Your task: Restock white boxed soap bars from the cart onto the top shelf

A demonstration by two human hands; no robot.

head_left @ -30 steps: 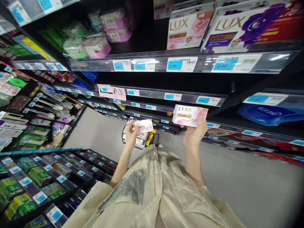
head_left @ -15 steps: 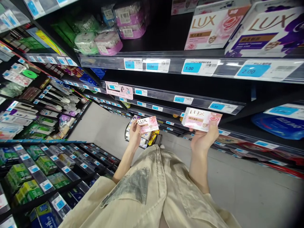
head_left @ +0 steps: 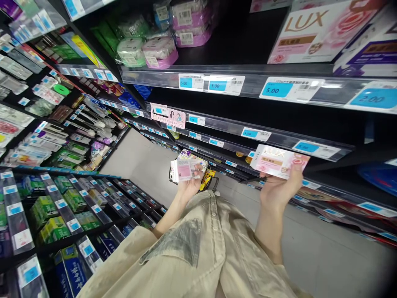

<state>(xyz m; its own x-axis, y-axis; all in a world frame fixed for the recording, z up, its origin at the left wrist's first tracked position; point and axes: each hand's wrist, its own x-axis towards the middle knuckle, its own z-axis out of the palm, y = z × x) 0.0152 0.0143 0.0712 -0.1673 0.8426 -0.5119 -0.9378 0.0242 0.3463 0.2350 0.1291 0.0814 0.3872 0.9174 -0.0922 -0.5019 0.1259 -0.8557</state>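
A pink and white soap box is in my left hand, with a printed side showing small text and a barcode. My fingers close over its right end. My right hand grips a second soap box, marked LUX with a pink rose, its thumb across the right end. The two boxes are apart, in front of my body. Behind and below my left hand, a basket on the floor holds several packages, partly hidden by that hand.
A dark shelf with a price-label rail runs across in front. On it stand a larger LUX box and wrapped soap packs. Shelves of boxed goods are at left; grey floor lies between.
My left hand has turned its soap box over, from the LUX face to the barcode side. The right hand still holds its box. The view has shifted left.
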